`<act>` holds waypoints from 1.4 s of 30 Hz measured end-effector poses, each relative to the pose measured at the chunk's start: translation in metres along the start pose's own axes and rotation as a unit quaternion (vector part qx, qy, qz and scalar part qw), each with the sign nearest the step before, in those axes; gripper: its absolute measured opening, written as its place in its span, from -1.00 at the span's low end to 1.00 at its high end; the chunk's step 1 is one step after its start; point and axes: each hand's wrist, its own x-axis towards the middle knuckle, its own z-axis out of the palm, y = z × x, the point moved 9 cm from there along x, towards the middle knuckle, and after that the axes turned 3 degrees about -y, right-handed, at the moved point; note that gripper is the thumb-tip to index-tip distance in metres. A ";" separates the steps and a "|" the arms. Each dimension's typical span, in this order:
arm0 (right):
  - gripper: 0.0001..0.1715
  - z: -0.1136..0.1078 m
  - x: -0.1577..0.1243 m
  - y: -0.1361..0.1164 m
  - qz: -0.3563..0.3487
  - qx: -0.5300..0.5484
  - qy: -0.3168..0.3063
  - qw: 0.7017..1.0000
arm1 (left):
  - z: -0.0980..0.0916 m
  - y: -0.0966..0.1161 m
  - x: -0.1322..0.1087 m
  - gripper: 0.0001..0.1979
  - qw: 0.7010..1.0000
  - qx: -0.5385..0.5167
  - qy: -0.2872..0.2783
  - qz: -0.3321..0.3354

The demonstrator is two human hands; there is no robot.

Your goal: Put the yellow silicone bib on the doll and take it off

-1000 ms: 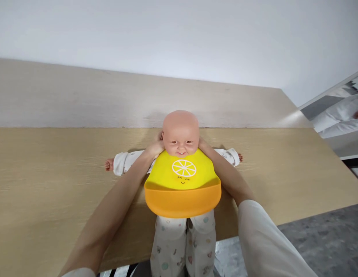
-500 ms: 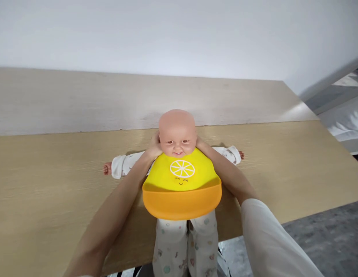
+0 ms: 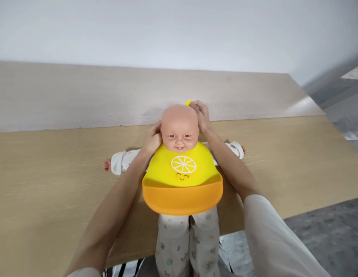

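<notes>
Pinching the bib's yellow strap end beside the doll's crown, your right hand has its fingers curled shut on it. Your left hand cups the doll at its other cheek, fingers hidden behind the neck. The bib covers the doll's chest on the table

A doll lay on its back on the table, at the middle of the near edge, its legs hanging over that edge and its head toward the far edge. A bib lay on its chest. The left hand was against the left side of the head, the right hand at the right of its crown, on the bib's strap end behind the head.
</notes>
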 end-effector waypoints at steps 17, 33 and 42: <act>-0.70 -0.019 -0.002 0.028 0.107 -0.255 0.023 0.961 | -0.002 -0.001 0.002 -0.60 0.983 0.159 -0.024 -0.085; -0.68 -0.014 -0.001 0.043 0.137 -0.286 -0.015 0.948 | -0.002 -0.001 0.003 -0.67 0.979 0.174 -0.018 -0.106; -0.72 -0.012 -0.003 0.040 0.147 -0.321 -0.039 0.935 | -0.004 0.001 0.000 -0.71 0.974 0.196 -0.028 -0.115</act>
